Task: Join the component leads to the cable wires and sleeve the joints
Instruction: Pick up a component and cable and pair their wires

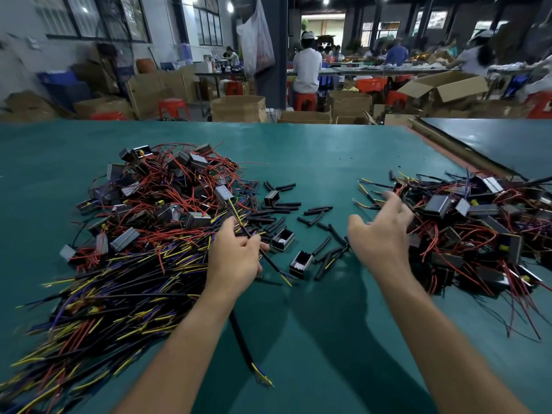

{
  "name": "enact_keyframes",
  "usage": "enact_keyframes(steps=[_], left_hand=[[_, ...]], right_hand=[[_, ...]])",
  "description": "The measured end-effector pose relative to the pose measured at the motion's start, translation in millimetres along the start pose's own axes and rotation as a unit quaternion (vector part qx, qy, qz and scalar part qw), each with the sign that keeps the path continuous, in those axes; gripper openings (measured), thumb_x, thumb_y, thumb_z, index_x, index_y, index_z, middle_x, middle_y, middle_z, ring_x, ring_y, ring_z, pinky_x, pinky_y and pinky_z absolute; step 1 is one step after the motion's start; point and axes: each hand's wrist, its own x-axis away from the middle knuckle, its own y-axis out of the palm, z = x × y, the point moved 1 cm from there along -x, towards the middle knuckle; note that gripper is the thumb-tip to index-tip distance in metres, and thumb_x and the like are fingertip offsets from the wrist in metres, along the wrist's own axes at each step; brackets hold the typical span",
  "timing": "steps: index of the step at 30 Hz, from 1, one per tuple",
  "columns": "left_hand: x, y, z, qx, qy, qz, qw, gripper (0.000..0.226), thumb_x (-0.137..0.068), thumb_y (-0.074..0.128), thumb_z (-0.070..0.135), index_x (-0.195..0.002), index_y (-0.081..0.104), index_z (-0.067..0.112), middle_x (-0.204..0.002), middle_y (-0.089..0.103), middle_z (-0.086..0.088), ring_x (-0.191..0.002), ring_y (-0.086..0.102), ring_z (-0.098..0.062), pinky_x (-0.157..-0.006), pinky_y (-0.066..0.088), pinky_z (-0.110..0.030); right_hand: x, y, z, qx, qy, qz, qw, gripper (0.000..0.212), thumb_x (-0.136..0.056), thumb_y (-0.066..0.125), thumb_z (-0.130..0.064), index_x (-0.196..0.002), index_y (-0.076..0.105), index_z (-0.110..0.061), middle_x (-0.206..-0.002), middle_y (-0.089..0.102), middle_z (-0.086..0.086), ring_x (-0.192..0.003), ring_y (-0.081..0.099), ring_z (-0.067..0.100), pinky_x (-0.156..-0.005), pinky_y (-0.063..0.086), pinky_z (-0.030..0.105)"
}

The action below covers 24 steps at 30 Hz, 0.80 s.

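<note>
My left hand (236, 258) pinches a black cable (267, 259) whose bared yellow and blue wire ends point toward me on its right. That cable runs up to a grey box component (223, 193) at the edge of the left pile. My right hand (380, 231) hovers with fingers spread and relaxed, holding nothing, at the left edge of the right-hand heap of components and red leads (472, 228). Several short black sleeve tubes (286, 204) lie scattered between the two piles. A second black cable (243, 345) lies under my left forearm.
A big heap of black cables with yellow, blue and red ends (119, 282) covers the left of the green table (313, 150). Small black housings (301, 264) lie between my hands. Cardboard boxes, red stools and seated people fill the workshop behind the table.
</note>
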Motion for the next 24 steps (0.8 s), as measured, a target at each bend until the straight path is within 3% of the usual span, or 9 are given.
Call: enact_keyframes(steps=[2, 5, 10, 13, 17, 20, 24], left_hand=[[-1.3, -3.3, 1.7, -0.022, 0.015, 0.033, 0.999, 0.039, -0.095, 0.058, 0.021, -0.129, 0.04, 0.015, -0.072, 0.073, 0.006, -0.051, 0.056, -0.017, -0.056, 0.053, -0.039], [-3.1, -6.5, 1.1, -0.045, 0.029, 0.068, 0.996, 0.018, -0.092, 0.063, 0.028, -0.104, 0.051, 0.02, -0.064, 0.071, 0.006, -0.049, 0.057, -0.005, -0.054, 0.045, -0.03], [-2.4, -8.8, -2.6, -0.16, 0.079, 0.094, 0.979, 0.014, -0.084, 0.07, 0.029, -0.077, 0.059, 0.025, -0.053, 0.063, 0.006, -0.048, 0.056, -0.005, -0.05, 0.038, -0.023], [-1.1, -10.8, -2.1, -0.232, 0.094, 0.104, 0.963, 0.017, -0.078, 0.075, 0.02, -0.079, 0.058, 0.026, -0.059, 0.061, 0.01, -0.054, 0.055, -0.002, -0.048, 0.033, -0.019], [3.8, -18.0, 3.0, -0.319, 0.073, 0.091, 0.941, 0.028, -0.074, 0.071, 0.008, -0.093, 0.061, 0.026, -0.096, 0.062, 0.004, -0.074, 0.055, -0.017, -0.062, 0.037, -0.026], [4.1, -22.3, 16.2, -0.316, 0.082, 0.101, 0.94, 0.031, -0.076, 0.071, 0.011, -0.103, 0.062, 0.024, -0.105, 0.053, 0.0, -0.08, 0.054, -0.021, -0.068, 0.037, -0.028], [-26.3, -38.8, 35.6, -0.409, 0.068, 0.077, 0.907, 0.047, -0.081, 0.064, 0.018, -0.125, 0.048, 0.015, -0.123, 0.047, -0.013, -0.116, 0.043, -0.033, -0.089, 0.041, -0.041]], right_hand=[[1.4, 4.5, -0.7, 0.012, -0.049, -0.056, 0.997, 0.039, -0.087, 0.056, -0.019, -0.126, 0.053, -0.018, -0.127, 0.053, 0.003, -0.091, 0.059, 0.023, -0.089, 0.045, 0.034], [11.6, 13.4, -1.2, 0.073, -0.097, -0.187, 0.975, 0.016, -0.087, 0.056, -0.017, -0.094, 0.068, -0.024, -0.085, 0.068, -0.008, -0.082, 0.062, 0.018, -0.076, 0.048, 0.027], [26.7, 25.0, 1.2, 0.125, -0.17, -0.306, 0.928, 0.009, -0.086, 0.068, -0.033, -0.091, 0.069, -0.026, -0.073, 0.064, -0.013, -0.072, 0.059, 0.011, -0.064, 0.042, 0.023], [28.5, 27.3, 1.7, 0.12, -0.193, -0.301, 0.926, 0.014, -0.084, 0.071, -0.041, -0.09, 0.069, -0.029, -0.075, 0.066, -0.013, -0.071, 0.06, 0.005, -0.066, 0.045, 0.023], [32.7, 32.6, -0.4, 0.138, -0.214, -0.297, 0.92, 0.014, -0.087, 0.066, -0.038, -0.086, 0.073, -0.026, -0.079, 0.068, -0.013, -0.077, 0.062, 0.009, -0.071, 0.051, 0.027], [30.9, 33.2, 1.5, 0.134, -0.202, -0.285, 0.927, 0.015, -0.089, 0.063, -0.036, -0.084, 0.07, -0.024, -0.077, 0.068, -0.01, -0.075, 0.062, 0.012, -0.069, 0.053, 0.031], [28.7, 34.6, 4.2, 0.119, -0.194, -0.271, 0.935, 0.006, -0.09, 0.059, -0.032, -0.09, 0.062, -0.027, -0.067, 0.062, -0.013, -0.066, 0.056, 0.003, -0.061, 0.047, 0.026]])
